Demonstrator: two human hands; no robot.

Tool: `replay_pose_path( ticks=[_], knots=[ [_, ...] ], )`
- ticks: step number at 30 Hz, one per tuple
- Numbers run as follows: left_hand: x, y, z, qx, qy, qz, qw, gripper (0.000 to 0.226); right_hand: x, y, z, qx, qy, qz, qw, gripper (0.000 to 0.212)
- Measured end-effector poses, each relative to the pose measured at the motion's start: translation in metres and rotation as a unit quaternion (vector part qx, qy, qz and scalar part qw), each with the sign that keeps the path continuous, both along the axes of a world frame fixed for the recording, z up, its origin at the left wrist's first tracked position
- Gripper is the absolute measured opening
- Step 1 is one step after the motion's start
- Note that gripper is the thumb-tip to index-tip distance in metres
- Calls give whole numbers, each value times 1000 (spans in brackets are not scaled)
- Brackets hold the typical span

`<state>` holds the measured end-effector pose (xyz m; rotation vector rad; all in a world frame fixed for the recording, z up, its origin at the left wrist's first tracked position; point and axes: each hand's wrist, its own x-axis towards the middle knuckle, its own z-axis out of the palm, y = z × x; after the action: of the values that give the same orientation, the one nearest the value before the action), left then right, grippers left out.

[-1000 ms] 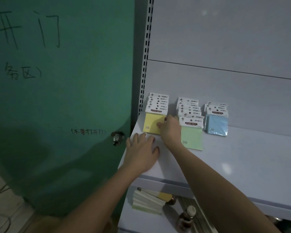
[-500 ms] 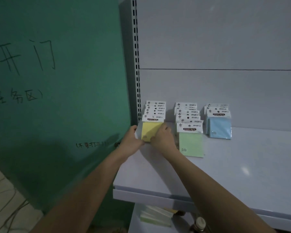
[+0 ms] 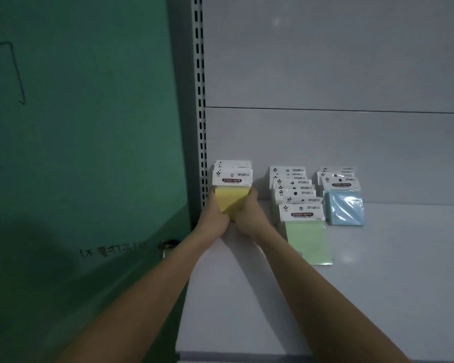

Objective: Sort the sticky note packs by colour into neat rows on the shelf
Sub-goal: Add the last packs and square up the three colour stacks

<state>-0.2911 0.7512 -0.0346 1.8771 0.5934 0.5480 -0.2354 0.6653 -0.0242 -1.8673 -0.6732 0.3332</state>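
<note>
Three rows of sticky note packs lie at the back left of the grey shelf [image 3: 378, 284]. The yellow packs [image 3: 232, 197] are bunched upright into a tight stack by the left upright. My left hand [image 3: 215, 217] grips the stack's left side and my right hand [image 3: 249, 216] grips its right side, squeezing it between them. The green packs [image 3: 307, 237] fan out toward me in the middle row. On the right sit the blue packs [image 3: 344, 208], overlapped in a short row.
A green door [image 3: 84, 153] with black handwriting and a metal handle [image 3: 168, 244] stands just left of the shelf. The slotted grey upright [image 3: 201, 100] runs along the shelf's left edge. A grey back panel [image 3: 325, 140] closes the rear.
My left hand left the shelf surface and came up to the yellow packs. Both hands now squeeze the yellow row, which has closed up from a fanned row into a tight stack.
</note>
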Motion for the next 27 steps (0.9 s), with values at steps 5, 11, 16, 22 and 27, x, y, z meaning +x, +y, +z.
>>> replay_pose_path(
  ticks=[5, 11, 16, 22, 27],
  knots=[
    [16, 16, -7, -49, -42, -11, 998, 62, 7, 6, -13, 72, -15, 4, 997, 66],
    [13, 19, -10, -77, -74, -43, 993, 50, 12, 14, -18, 87, 9, -13, 996, 56],
    [15, 19, -15, -59, -64, -82, 993, 54, 15, 14, -18, 98, 19, -34, 994, 59],
    [18, 17, -13, -51, -74, -78, 993, 56, 15, 15, -17, 83, 15, -37, 996, 59],
    [16, 17, -13, -55, -60, -71, 994, 53, 10, 15, -16, 76, 23, -66, 995, 59]
  ],
)
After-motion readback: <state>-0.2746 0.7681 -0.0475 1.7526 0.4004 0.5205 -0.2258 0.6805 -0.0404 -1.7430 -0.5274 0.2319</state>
